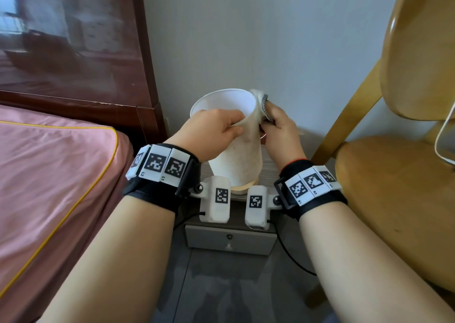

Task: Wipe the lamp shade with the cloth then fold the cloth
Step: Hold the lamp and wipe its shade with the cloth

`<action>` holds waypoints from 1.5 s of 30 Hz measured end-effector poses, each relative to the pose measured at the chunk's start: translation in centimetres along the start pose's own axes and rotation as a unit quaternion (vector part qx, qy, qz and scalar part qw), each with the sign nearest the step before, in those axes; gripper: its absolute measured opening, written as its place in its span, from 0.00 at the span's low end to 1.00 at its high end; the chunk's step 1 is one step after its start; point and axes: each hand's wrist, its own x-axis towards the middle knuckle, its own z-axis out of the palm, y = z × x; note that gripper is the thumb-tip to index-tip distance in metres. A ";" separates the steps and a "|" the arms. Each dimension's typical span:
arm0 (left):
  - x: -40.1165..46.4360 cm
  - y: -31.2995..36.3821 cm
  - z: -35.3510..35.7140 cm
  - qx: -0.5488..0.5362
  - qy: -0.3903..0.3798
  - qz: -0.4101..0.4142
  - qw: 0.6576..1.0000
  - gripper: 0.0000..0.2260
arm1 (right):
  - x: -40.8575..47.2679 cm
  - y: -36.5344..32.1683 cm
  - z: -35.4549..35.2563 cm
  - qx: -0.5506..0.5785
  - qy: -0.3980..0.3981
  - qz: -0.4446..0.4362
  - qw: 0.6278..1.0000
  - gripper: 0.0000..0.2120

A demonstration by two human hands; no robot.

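A white, tapered lamp shade [237, 160] stands on a small nightstand [231, 242], tilted a little to the left. My left hand [211, 132] grips the shade's near rim, fingers curled over the edge. My right hand [278, 125] holds a cloth [261, 103], white and fluffy with a grey patterned side, pressed against the shade's upper right wall near the rim. Most of the cloth is hidden between my fingers and the shade.
A bed with a pink cover [49, 180] and a dark red headboard [73, 39] lies to the left. A wooden chair [398, 175] stands close on the right. A pale wall is behind the lamp. Grey floor [221, 293] is below.
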 end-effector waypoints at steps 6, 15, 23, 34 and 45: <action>-0.1 -0.1 0.0 0.004 0.005 -0.003 1.000 0.08 | 0.1 4.1 -0.9 -0.050 -0.046 0.128 0.989 0.22; 0.4 0.0 0.8 0.032 0.034 0.010 0.999 0.09 | -0.6 6.5 -2.0 -0.297 -0.124 0.212 0.923 0.25; 0.5 -0.1 0.8 0.027 0.027 0.004 0.999 0.10 | -1.4 6.1 -1.5 -0.434 -0.201 0.272 0.835 0.07; 0.5 -0.4 0.5 0.012 0.021 -0.026 0.999 0.13 | -0.4 5.5 -3.2 -0.347 0.028 0.131 0.928 0.18; 0.4 -0.5 0.3 -0.004 0.025 -0.044 0.999 0.17 | -2.0 8.2 -3.4 -0.600 -0.234 0.221 0.732 0.21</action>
